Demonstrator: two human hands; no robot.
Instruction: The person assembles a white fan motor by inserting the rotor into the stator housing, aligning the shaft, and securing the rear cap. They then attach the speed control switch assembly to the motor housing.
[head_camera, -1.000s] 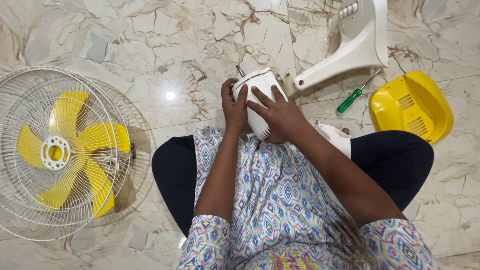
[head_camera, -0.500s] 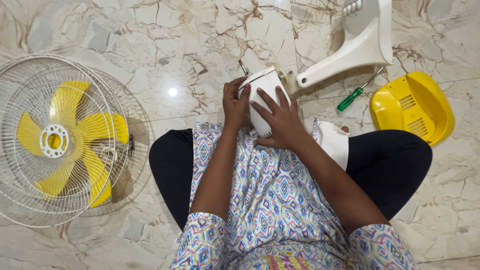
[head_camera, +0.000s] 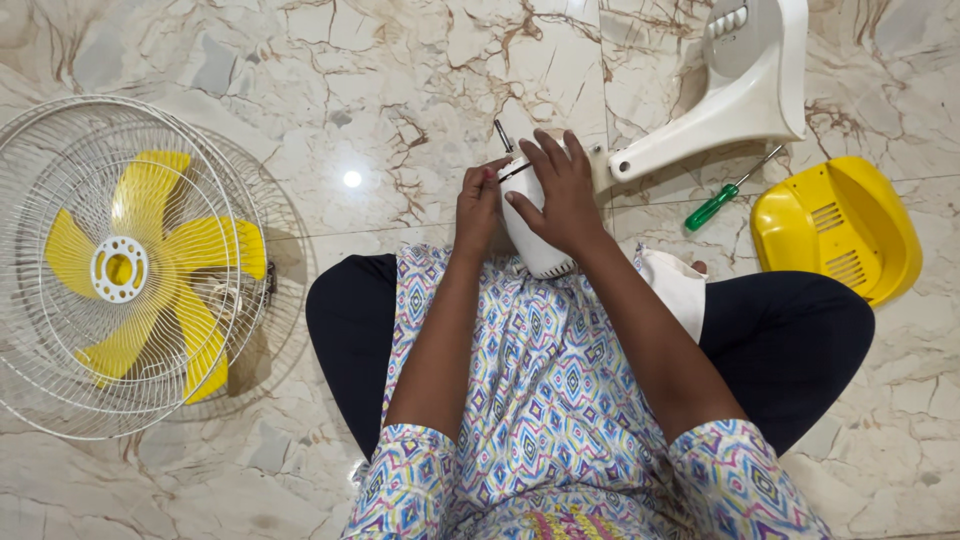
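While sitting cross-legged on the marble floor (head_camera: 400, 90), the person is working over the lap, and the scene is reading like this:

Fan motor housing: white motor housing (head_camera: 535, 235) is resting against the lap, its thin metal shaft (head_camera: 502, 135) pointing away from the person.
Left hand: left hand (head_camera: 478, 205) is curling its fingers against the housing's left side, gripping it.
Right hand: right hand (head_camera: 562, 195) is lying over the top of the housing, fingers spread and pressing on it.
Stand: white fan stand (head_camera: 735, 85) is joining the housing at the right and stretching up toward the top edge.
Screwdriver: green-handled screwdriver (head_camera: 712, 207) is lying on the floor just below the stand.
Cover: yellow plastic cover (head_camera: 835, 225) is sitting to the right of the screwdriver.
Grille: white wire grille (head_camera: 60, 290) with yellow blades (head_camera: 140, 265) is lying well apart at the left.
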